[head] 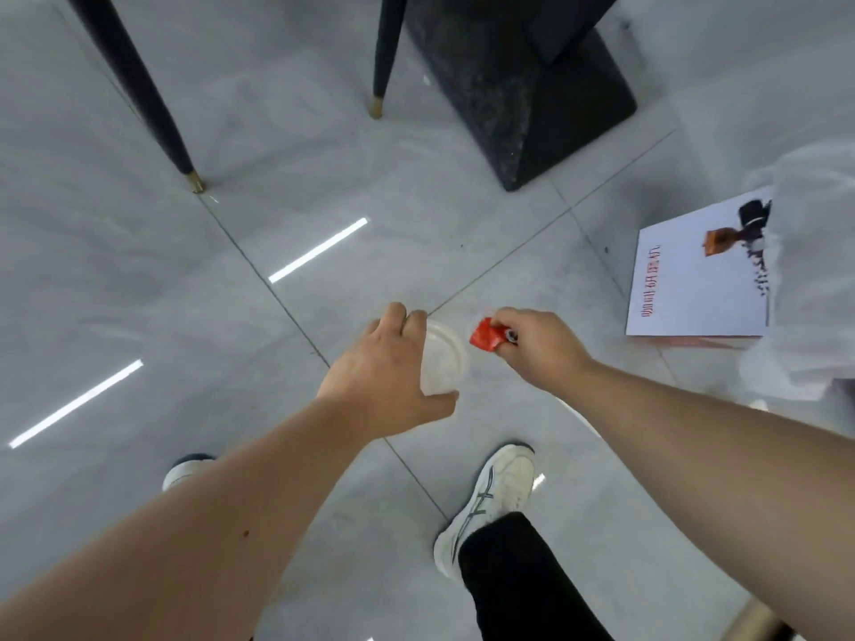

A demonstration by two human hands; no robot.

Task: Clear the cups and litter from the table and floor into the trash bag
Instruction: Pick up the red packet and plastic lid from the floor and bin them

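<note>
My left hand [384, 372] grips a clear plastic cup [444, 358] by its rim, held low over the grey tiled floor, its open mouth facing me. Just to its right my right hand [536, 347] pinches a small red wrapper [486, 339] between thumb and fingers, close to the cup's rim. At the right edge a translucent white trash bag [805, 289] stands on the floor, partly cut off by the frame. A white box with red lettering and a coffee picture [694, 279] lies on the floor beside the bag, partly behind it.
A black marbled table base [523, 90] stands at top centre. Two black chair legs with brass tips [152, 108] [384, 53] slant down at the upper left. My white sneakers [490, 497] and a black trouser leg are below the hands.
</note>
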